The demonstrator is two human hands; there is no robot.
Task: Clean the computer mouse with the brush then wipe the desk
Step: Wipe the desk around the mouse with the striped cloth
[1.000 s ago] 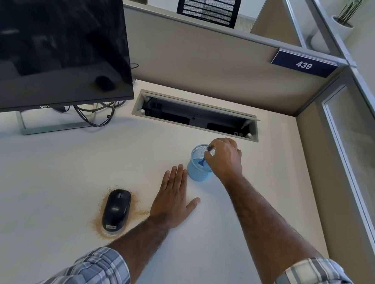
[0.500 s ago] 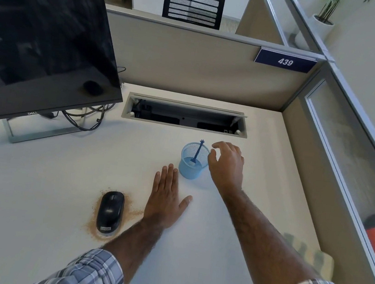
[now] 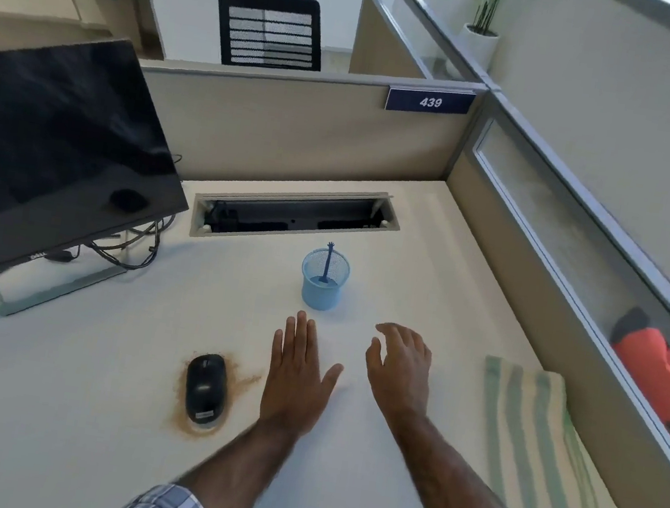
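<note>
Brown dust rings the mouse, lower centre-left. Your left hand lies flat beside it, fingers together, probably bracing; your right hand hovers empty, fingers loosely curled, just below the blue cup that keeps the brush upright and reachable.

Mouse: black, lying flat on white bench, left of centre, grey label at near end. Brown powder rings base, spread widest on right side.
Brush: dark blue, slim, standing near upright in light-blue mesh cup; lower end inside cup, top above rim. Cup farther back on bench, well apart from mouse.
Cloth: green-and-white striped, folded flat along right edge of bench.
</note>
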